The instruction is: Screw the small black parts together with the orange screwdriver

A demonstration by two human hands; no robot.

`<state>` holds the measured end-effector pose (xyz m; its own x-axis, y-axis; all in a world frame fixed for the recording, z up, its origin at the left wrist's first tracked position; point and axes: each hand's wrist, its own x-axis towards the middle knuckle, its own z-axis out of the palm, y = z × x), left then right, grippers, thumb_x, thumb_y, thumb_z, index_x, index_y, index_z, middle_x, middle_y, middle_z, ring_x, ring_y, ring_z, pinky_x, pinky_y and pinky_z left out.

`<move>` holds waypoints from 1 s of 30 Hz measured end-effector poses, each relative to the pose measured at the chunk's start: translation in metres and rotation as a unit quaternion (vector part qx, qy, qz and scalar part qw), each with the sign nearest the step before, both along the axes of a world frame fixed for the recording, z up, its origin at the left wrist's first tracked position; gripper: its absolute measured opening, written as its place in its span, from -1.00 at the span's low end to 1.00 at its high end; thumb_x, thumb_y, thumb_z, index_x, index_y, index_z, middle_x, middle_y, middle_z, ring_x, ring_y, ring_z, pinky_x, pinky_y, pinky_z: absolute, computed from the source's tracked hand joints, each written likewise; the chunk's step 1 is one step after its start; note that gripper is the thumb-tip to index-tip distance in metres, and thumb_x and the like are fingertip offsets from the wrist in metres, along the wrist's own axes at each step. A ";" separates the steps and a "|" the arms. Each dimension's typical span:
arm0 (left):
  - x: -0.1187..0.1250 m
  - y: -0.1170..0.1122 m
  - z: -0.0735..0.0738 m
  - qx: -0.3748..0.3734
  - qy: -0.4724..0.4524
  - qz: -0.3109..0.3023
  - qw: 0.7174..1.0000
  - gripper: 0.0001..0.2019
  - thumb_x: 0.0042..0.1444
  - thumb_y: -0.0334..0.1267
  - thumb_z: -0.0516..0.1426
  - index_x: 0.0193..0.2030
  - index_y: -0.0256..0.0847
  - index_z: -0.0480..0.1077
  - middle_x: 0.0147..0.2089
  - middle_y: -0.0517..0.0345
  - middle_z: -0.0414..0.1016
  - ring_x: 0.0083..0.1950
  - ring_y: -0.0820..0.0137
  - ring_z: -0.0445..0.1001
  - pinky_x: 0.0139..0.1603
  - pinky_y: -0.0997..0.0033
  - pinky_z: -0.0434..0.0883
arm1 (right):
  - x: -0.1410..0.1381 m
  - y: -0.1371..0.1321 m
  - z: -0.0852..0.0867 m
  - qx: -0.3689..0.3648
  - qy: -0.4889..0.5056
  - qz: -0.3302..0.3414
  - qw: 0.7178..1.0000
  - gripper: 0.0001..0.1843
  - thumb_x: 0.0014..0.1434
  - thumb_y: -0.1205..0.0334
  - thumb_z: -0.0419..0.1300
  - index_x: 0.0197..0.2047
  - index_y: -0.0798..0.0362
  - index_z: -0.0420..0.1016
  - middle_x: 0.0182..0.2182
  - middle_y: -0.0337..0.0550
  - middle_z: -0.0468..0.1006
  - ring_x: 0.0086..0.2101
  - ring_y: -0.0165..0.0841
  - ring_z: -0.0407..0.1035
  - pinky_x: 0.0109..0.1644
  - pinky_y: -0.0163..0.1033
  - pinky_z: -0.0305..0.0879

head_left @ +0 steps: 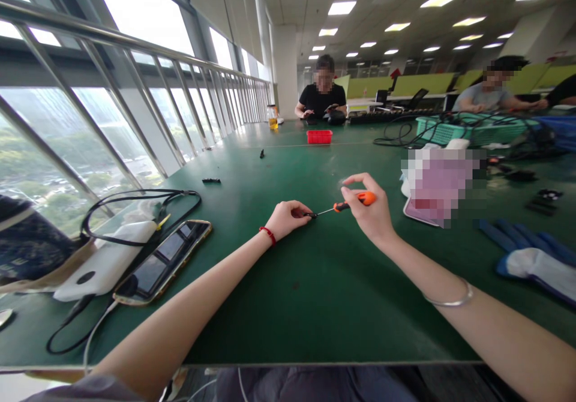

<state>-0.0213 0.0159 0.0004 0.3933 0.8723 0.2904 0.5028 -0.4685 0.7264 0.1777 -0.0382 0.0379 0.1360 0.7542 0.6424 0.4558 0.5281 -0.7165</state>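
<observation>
Green table [288, 306], left fingers [297, 206] pinching black part [312, 215], right fingers [368, 180] half-curled around screwdriver [342, 207]

From above the near edge of the green table [279, 306], the head camera looks forward and down. Its view reaches the left railing [144, 47] and far ceiling [378, 6].

We tag this as an open-plan office with a workshop bench. Office cues we see: panel lights [342, 8] from 12 to 2 o'clock, green partitions [378, 86] between 1 and 2, chairs [416, 99] at 2, big windows [139, 6] and a metal railing [112, 38] around 10. Workshop cues we log: green table [252, 306] at 6, screwdriver [366, 198] at 3, work gloves [535, 264] between 3 and 4, basket [438, 129] near 2, one person [321, 102] seated at 1.
</observation>
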 end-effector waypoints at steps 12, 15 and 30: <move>0.000 0.001 -0.001 -0.008 -0.006 0.002 1.000 -0.79 -0.07 -0.23 0.23 -0.30 -0.30 0.52 -0.43 0.13 0.53 -0.42 0.46 0.46 -0.35 0.50 0.43 | 0.001 0.000 0.000 0.010 -0.003 0.000 1.000 -0.82 0.10 0.07 0.12 -0.34 0.01 0.35 -0.61 -0.35 0.33 -0.59 -0.43 0.26 -0.43 -0.30 0.19; 0.000 0.002 -0.002 -0.010 -0.009 0.006 1.000 -0.79 -0.08 -0.23 0.23 -0.32 -0.31 0.50 -0.42 0.12 0.53 -0.42 0.46 0.46 -0.35 0.50 0.44 | 0.001 0.000 0.001 0.017 -0.002 0.019 1.000 -0.83 0.09 0.10 0.12 -0.38 0.02 0.36 -0.61 -0.33 0.34 -0.59 -0.44 0.27 -0.44 -0.31 0.18; 0.000 0.001 -0.001 0.001 -0.002 0.005 1.000 -0.84 -0.09 -0.25 0.24 -0.35 -0.28 0.50 -0.40 0.12 0.55 -0.38 0.44 0.49 -0.27 0.45 0.47 | -0.001 -0.005 0.002 0.041 -0.037 0.030 0.998 -0.77 0.03 0.20 0.14 -0.18 0.00 0.33 -0.54 -0.32 0.36 -0.54 -0.42 0.27 -0.42 -0.30 0.22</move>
